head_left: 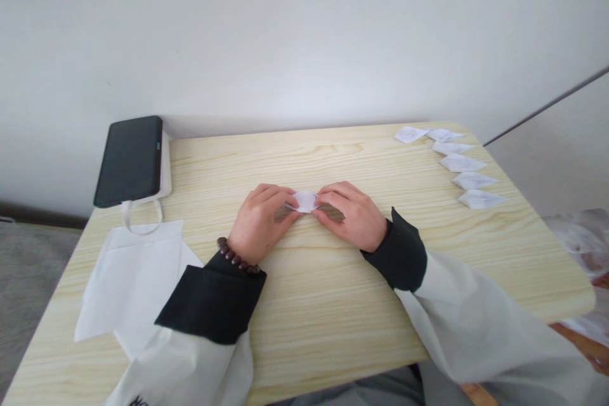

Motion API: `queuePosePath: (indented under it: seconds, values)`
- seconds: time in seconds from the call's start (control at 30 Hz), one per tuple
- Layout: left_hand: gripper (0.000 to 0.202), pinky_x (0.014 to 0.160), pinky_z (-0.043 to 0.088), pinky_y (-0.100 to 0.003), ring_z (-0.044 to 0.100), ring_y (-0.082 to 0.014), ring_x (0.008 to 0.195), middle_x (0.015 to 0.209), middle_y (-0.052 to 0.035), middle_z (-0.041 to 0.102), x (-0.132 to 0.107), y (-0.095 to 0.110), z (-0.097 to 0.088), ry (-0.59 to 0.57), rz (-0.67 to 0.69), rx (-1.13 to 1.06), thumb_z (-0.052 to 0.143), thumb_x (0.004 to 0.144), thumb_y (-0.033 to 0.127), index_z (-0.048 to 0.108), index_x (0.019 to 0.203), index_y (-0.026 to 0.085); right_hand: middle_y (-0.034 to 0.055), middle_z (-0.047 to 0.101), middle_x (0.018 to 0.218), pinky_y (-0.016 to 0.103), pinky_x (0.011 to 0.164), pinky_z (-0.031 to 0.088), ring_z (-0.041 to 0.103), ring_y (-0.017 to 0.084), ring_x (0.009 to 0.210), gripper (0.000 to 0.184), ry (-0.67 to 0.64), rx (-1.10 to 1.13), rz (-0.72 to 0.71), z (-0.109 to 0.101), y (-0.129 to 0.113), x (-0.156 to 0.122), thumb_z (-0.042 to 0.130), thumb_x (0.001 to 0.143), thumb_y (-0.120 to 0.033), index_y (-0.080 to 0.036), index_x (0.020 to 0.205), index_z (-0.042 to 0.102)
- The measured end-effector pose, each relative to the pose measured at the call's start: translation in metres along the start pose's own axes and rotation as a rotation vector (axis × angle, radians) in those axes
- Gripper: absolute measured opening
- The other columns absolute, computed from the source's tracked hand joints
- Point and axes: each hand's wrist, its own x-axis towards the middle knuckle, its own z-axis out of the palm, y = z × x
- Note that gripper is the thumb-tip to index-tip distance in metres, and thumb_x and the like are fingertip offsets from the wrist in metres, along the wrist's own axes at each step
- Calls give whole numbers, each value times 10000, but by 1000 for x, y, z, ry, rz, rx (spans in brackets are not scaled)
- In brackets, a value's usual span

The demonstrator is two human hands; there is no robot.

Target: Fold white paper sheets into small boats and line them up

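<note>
A small white folded paper piece [306, 200] lies on the light wooden table [333, 304] in the middle. My left hand [261, 223] pinches its left side with curled fingers, a dark bead bracelet on the wrist. My right hand [353, 214] pinches its right side, fingers bent over the paper. Both hands rest on the tabletop and hide most of the piece.
Several finished folded white paper shapes [469, 170] lie in a row at the table's far right. A stack of white sheets [130, 279] sits at the near left. A black phone [129, 160] leans on a white block with a strap at the far left corner.
</note>
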Motion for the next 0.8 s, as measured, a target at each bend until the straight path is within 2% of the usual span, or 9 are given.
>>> queuePosePath:
  seconds: [0.17,0.3,0.53,0.67,0.8]
  values:
    - [83,807,493,-367,588,-214,909,977,-78,641,0,-2,2,9,37,24,632,794,257,650,816,179,74,659,932,352,835,491,585,212,908,161,-12,-9,31,0,0,0,590,830,-280,-167,945,591]
    - [70,773,500,-347,589,-201,867,945,-71,633,-1,-3,3,30,64,16,627,799,240,662,806,180,83,646,972,343,844,484,572,205,915,174,-18,-20,-4,0,1,-1,584,831,-275,-158,953,624]
    - [60,764,512,-342,590,-196,860,925,-75,646,-1,-2,2,24,66,4,633,792,225,669,803,178,79,601,1039,385,821,454,533,213,903,201,-123,-82,-1,-4,0,0,558,840,-284,-200,986,668]
    - [63,771,513,-339,597,-195,862,918,-71,656,0,-3,2,23,36,-15,645,784,241,677,793,187,85,610,1008,378,821,458,531,208,913,199,-132,-48,-20,-3,2,1,531,876,-298,-195,979,667]
    - [79,800,510,-333,617,-198,880,928,-68,673,0,0,0,-5,-69,-77,659,772,264,690,774,192,73,645,942,354,800,479,556,188,870,183,-82,34,-40,0,7,0,516,897,-292,-187,913,665]
